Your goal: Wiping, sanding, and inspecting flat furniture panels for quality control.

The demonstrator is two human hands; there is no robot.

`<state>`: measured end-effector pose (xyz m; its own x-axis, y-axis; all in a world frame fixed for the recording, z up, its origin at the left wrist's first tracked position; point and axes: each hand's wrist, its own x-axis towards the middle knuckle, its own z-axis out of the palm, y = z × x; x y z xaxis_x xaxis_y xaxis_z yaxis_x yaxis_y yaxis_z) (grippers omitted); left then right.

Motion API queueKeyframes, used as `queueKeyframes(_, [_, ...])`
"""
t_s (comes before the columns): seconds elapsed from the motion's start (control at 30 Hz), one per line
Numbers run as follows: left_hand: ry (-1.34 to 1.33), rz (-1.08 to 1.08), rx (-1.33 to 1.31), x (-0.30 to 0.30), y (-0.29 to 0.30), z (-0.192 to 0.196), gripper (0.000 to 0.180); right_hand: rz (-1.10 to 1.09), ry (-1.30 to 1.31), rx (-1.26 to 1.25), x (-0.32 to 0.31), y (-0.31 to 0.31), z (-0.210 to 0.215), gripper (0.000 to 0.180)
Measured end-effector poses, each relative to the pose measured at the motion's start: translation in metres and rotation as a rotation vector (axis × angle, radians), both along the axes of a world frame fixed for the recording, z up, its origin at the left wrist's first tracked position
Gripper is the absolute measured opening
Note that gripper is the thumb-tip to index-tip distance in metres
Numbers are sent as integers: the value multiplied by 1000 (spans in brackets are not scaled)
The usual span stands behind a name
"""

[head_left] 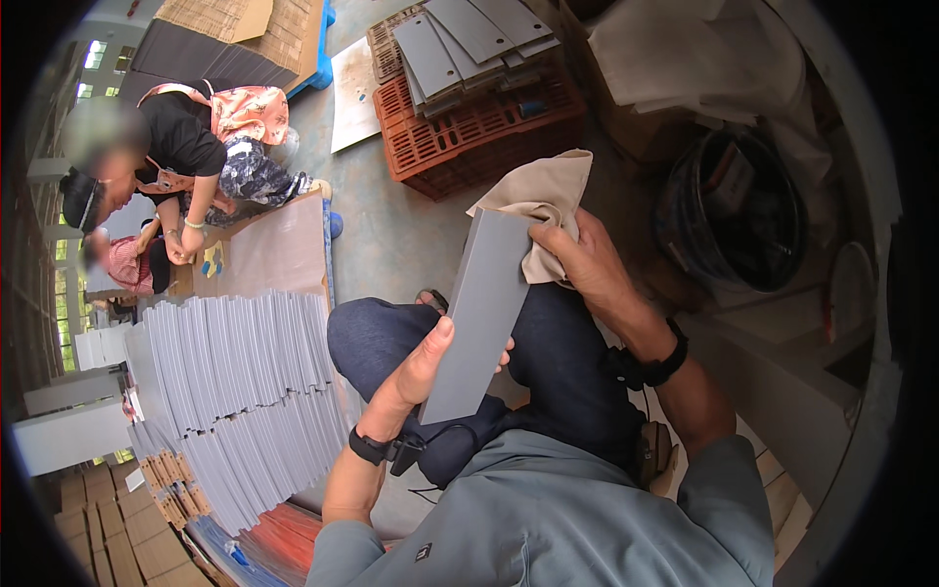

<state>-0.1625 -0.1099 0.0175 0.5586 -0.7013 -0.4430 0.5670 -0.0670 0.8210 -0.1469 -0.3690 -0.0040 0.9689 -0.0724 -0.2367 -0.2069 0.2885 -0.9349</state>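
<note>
A long grey flat-faced panel (pixel 479 303) is tilted above my knees. My left hand (pixel 427 364) grips its lower end, thumb on the face and fingertips showing at the far edge. At the upper end my right hand (pixel 584 256) is closed on a beige cloth (pixel 538 201). The cloth is bunched against the panel's top edge and drapes over its corner. How much of the panel the right fingers also hold is hidden by the cloth.
Ahead stands an orange-red plastic crate (pixel 469 132) topped with grey plates (pixel 469 39). Stacked grey panels (pixel 235 362) rise at my left. A dark bucket (pixel 729 210) is at the right. At the far left a person (pixel 186 147) bends over a board (pixel 284 245).
</note>
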Motion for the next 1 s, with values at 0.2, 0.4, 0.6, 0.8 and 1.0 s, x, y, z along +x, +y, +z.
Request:
queueKeyframes(0.2, [-15,-16,11,2,-2,1,88,1,7,-60,1,-2,0,51])
queueKeyframes(0.4, [6,-3,-5,4,-2,0,87,15,-8,-45,0,-1,3,49])
queueKeyframes(0.6, [40,3,-23,5,-6,1,87,10,2,-102,1,-3,4,49])
queueKeyframes(0.8, [19,6,10,4,-8,4,87,-9,12,-47,5,-2,1,49])
queueKeyframes(1.0, [37,-4,-23,5,-5,1,87,-27,20,124,1,-5,-14,45])
